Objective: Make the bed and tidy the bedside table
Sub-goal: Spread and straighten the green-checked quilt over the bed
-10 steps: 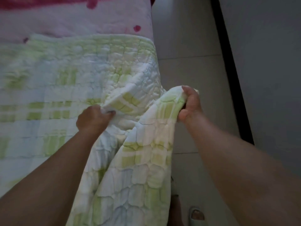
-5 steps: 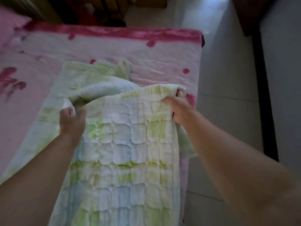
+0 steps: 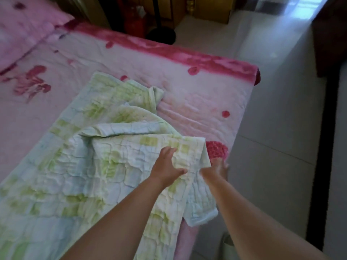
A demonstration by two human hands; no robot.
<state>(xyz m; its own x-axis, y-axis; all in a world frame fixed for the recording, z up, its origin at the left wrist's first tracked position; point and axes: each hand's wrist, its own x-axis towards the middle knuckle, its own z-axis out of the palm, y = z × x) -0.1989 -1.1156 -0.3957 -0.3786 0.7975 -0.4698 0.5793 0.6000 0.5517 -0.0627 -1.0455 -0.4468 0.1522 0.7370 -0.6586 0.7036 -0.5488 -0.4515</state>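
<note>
A green, white and pale blue quilted blanket [image 3: 78, 166] lies rumpled on the near half of the bed, its right corner folded over and hanging past the bed's edge. My left hand [image 3: 166, 168] rests flat on the blanket near that corner, fingers spread. My right hand [image 3: 218, 168] is at the bed's right edge just under the folded corner, its fingers partly hidden by the cloth. The bed [image 3: 197, 102] has a pink sheet with red flowers and a red border.
A pink pillow [image 3: 24, 29] lies at the far left. Pale tiled floor [image 3: 277, 113] runs along the bed's right side, with a dark strip and wall further right. Dark furniture, red objects and a cardboard box [image 3: 212, 8] stand beyond the bed's far end.
Both hands carried the blanket's edge forward over the bed and set it down. My left hand moved right, close to my right hand, and now lies flat on the cloth.
</note>
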